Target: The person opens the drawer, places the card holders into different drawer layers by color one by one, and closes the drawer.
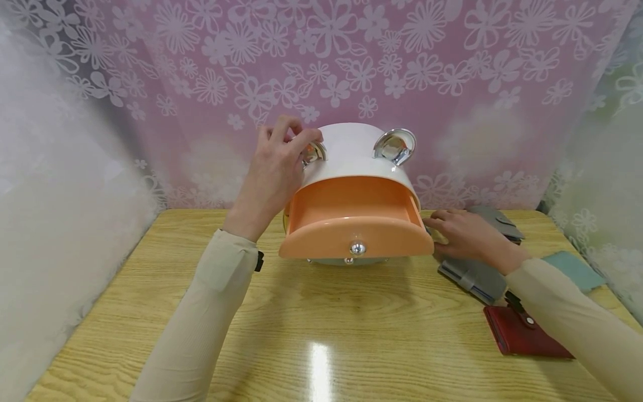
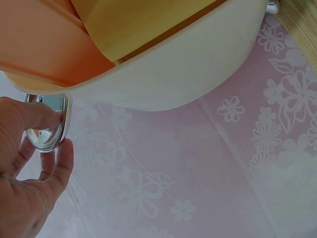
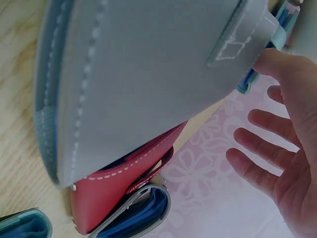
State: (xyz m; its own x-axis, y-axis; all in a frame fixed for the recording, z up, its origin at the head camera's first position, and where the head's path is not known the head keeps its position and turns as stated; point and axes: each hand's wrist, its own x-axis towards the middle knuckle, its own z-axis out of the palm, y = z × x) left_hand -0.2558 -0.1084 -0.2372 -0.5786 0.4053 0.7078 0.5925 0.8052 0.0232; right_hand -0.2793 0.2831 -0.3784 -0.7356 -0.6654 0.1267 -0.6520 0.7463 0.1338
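Cabinet with a rounded, glossy white shell [image 1: 349,145] stands toward the rear of the wood-grain table [image 1: 301,312], its glossy orange drawer [image 1: 351,231] pulled out.

Left hand [image 1: 271,170]: pinches the round, chrome-finish left ear [image 1: 316,152], thumb on the front face, fingers behind.

Right hand [image 1: 462,237]: fingers spread, beside the cabinet; whether the thumb touches a wallet cannot be told. Grey strap-closed wallet [image 1: 474,279] lies just in front of this hand, with dark red snap-strap wallet [image 1: 532,335] nearer the table's front.

Handling (judged): cabinet likely light, rigid plastic, slick and prone to slide; brace at the shell, as the ear may be fragile. Operate the drawer by its silver ball knob [image 1: 358,248]. Wallets likely light and pliable; pinch across the thickness, clear of the straps.
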